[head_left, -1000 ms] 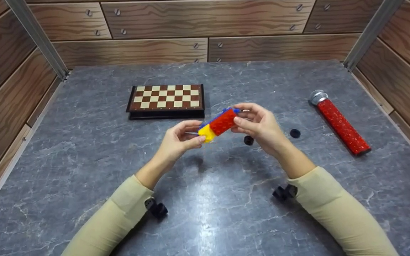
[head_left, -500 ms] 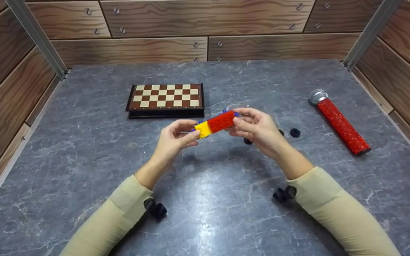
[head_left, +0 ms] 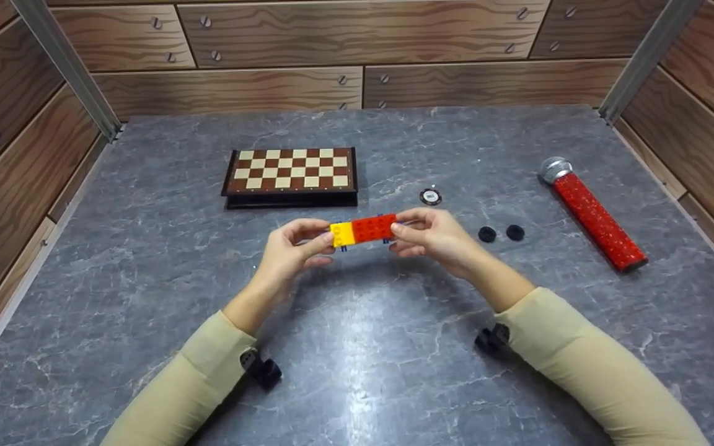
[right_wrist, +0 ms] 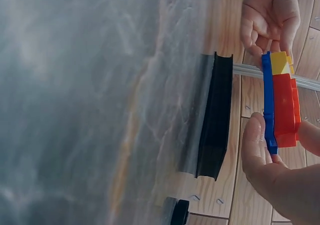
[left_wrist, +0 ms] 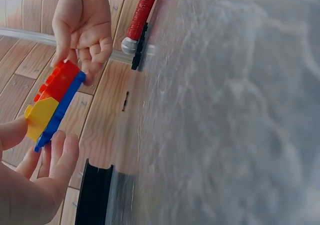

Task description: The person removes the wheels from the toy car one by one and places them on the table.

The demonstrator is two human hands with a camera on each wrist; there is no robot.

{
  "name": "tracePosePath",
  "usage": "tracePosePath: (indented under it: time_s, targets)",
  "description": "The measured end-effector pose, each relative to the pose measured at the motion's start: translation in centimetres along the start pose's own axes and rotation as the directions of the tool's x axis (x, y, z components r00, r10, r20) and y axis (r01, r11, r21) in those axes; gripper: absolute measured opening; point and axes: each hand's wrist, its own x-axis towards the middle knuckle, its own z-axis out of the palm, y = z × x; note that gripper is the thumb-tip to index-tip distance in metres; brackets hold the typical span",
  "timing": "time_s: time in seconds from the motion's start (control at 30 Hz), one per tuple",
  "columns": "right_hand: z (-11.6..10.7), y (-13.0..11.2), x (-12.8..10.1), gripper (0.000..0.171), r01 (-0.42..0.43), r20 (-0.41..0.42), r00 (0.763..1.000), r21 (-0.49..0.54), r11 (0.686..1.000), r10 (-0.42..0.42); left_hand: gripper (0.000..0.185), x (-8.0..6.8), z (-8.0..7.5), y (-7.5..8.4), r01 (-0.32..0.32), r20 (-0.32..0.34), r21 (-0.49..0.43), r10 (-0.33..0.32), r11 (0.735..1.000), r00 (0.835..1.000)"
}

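Studded plastic brick bar [head_left: 363,230] pinched between left hand [head_left: 289,254] and right hand [head_left: 437,238].

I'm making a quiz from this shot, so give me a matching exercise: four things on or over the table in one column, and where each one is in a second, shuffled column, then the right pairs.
Things:
1. brick stack
2. chessboard
3. red tube
4. two black discs

Places:
A. lying at the table's right side
B. held between left hand and right hand
C. on the table just right of the right hand
D. on the table beyond the hands, left of centre

Pairs: 1-B, 2-D, 3-A, 4-C
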Motion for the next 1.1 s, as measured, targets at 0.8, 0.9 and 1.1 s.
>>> tracePosePath:
  time_s: [0.8,0.9,1.1]
  targets:
    - [0.1,1.1,1.2,0.041,-0.259,0.099,0.96,-0.055,0.964,0.263,0.026,1.8,-0.6,-0.4,0.248,-0.064,0.1,-0.242,0.964,0.968]
    - [0.2,1.2,1.3,0.04,-0.269,0.097,0.956,-0.076,0.96,0.275,0.026,2.0,-0.7,-0.4,0.261,-0.062,0.117,-0.255,0.958,0.965]
    - [0.1,1.4,1.4,0.04,-0.298,0.096,0.947,-0.093,0.95,0.306,0.027,2.3,-0.8,-0.4,0.292,-0.049,0.111,-0.288,0.95,0.956]
